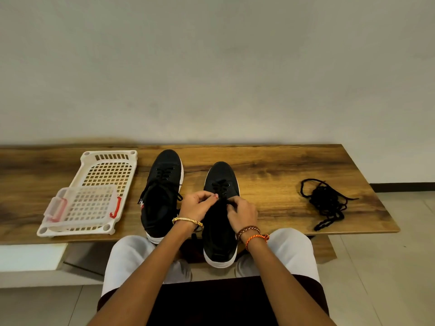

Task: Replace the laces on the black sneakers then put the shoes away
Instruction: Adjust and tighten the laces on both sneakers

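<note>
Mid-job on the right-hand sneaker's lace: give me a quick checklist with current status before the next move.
1. Both hands on the lace: ok. The left hand and right hand pinch it over the right sneaker.
2. Lower eyelets threaded: ok, lace crosses near the toe.
3. Upper eyelets threaded: cannot tell, the hands cover them.
4. Left sneaker laced: ok, though its lace ends hang loose.
5. Loose black laces out of the way: ok, piled apart on the table.
6. White rack free for the shoes: not ok, a clear box lies on it.

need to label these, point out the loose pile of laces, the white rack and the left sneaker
loose pile of laces [327,201], head view, middle of the tangle
white rack [108,158], head view, far rim
left sneaker [167,161], head view, toe cap
</note>
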